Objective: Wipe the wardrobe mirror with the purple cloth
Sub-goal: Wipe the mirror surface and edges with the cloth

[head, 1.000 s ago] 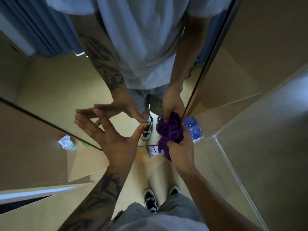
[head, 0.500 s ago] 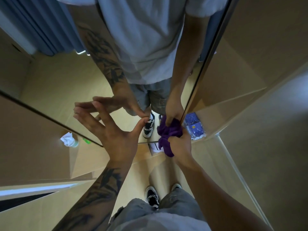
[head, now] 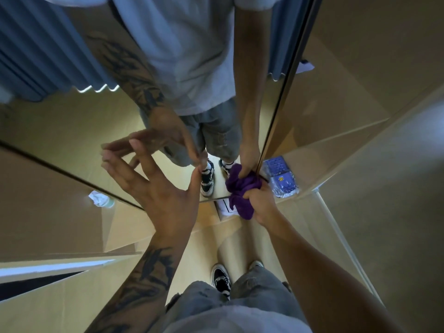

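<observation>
No legible writing is seen. The left hand (head: 165,195) is spread open, fingertips set against the wardrobe mirror (head: 60,131). A bunched purple cloth (head: 240,195) is gripped in the right hand (head: 262,203) and pressed to the mirror's lower right corner, beside a blue packet (head: 281,179) on the floor.

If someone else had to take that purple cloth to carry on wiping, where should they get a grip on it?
Probably the loose end of the cloth hanging below the right hand, coming from the left side. The bunched upper part is pressed against the mirror at its lower right corner, and the hand's grip covers the right side, so that dangling fold is the free part.
</observation>
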Demonstrator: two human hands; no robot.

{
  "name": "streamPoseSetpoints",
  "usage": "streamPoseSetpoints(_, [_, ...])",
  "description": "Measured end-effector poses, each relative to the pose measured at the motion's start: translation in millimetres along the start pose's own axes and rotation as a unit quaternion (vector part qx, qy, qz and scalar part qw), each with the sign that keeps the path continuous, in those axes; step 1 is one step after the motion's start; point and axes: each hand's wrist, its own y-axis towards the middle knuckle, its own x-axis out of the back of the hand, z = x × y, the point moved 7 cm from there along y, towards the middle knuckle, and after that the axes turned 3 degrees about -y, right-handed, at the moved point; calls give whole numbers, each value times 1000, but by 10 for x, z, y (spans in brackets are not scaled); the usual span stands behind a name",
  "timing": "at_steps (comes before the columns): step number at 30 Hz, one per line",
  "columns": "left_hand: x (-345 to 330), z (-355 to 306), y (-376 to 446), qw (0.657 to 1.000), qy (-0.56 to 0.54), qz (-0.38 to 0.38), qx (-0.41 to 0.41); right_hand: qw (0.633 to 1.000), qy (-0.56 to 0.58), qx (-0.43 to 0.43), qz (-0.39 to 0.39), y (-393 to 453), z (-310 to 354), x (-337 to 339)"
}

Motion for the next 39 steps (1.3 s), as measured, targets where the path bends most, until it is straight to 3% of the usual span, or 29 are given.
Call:
streamPoseSetpoints(5, [91,35,-20,999,34,19,-13,991,-130,-9,-26,492,-331,212])
streamPoseSetpoints(14, [225,-111,-88,999,40,9,-11,989,-134,49,-46,-45,369,135])
streamPoseSetpoints(19, [199,-333,-195,995,43,-11,-94,978,-141,141,-61,-109,442,152])
streamPoseSetpoints(24, [-127,-545,-264,980,78,57,-175,994,-79,79,11,286,-170,71])
streamPoseSetpoints(29, [-357,-422,-228,971,140,77,-180,993,-80,39,72,1115,-863,114])
streamPoseSetpoints(34, [-420,-397,-233,969,156,51,-182,994,21,-31,99,795,-658,74])
streamPoseSetpoints(36, [-425,-379,-233,969,157,48,-187,989,43,-32,138,572,-542,23])
streamPoseSetpoints(39, [-427,-359,-232,967,158,45,-193,987,94,-27,129,507,-456,43])
